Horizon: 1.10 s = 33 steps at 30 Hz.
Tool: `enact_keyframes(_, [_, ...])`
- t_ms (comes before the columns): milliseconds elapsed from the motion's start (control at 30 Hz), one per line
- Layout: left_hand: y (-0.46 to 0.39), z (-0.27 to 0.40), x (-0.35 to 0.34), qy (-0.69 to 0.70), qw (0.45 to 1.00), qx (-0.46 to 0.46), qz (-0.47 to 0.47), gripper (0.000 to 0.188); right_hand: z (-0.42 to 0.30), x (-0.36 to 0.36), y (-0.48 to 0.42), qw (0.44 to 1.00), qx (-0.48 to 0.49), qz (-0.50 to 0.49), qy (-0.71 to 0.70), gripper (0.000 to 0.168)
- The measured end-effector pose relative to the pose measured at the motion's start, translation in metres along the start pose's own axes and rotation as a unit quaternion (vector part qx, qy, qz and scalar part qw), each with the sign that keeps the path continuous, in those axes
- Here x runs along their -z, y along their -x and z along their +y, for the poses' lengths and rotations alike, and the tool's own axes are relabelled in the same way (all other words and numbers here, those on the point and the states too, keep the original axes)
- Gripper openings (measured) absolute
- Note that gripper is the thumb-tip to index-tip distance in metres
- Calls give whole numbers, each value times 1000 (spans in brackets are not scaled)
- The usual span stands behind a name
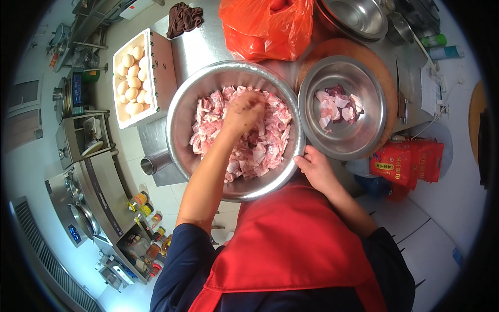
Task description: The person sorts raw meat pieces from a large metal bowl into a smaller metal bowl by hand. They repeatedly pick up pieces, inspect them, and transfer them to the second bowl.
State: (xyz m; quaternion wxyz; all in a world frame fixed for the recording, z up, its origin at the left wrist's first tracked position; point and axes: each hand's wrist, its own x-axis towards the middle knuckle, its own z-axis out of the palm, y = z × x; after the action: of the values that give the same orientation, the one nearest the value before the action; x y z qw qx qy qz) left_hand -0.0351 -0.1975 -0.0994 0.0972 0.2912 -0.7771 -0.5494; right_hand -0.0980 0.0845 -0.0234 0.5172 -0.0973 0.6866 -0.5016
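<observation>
My left hand (246, 111) is down in a heap of cut raw meat pieces (261, 154), which look like poultry, inside a large steel bowl (177, 121). Its fingers are curled down and partly hidden, so what they hold cannot be told. On the lower right rim of that bowl, my right hand (312, 165) grips with thumb and fingers. Close by on the right, a smaller steel bowl (370, 128) holds several pale meat pieces (329, 107) and some dark red ones. It rests on a round wooden chopping board (390, 89).
A red plastic bag (265, 35) stands behind the large bowl. At its left are a foam box (163, 74) of eggs (132, 82) and a steel cylinder (156, 162). A brown cloth (185, 19) lies farther back; stacked steel bowls (356, 15) are at back right.
</observation>
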Motion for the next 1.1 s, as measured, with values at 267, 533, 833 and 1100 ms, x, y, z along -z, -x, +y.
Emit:
enact_keyframes(267, [-3, -12, 73, -236, 960, 132, 67, 22, 9, 2, -1, 1000, 14, 8, 3, 21])
enact_keyframes(533, [46, -3, 87, -326, 923, 173, -106, 34, 7, 1, 0, 1000, 14, 7, 0, 22])
enact_keyframes(833, [70, 32, 125, -308, 861, 190, -358, 35, 9, 0, 0, 999, 27, 4, -21, 24])
enact_keyframes(1100, [9, -12, 69, -293, 948, 111, -47, 44, 0, 3, 2, 1000, -1, -3, 23, 24])
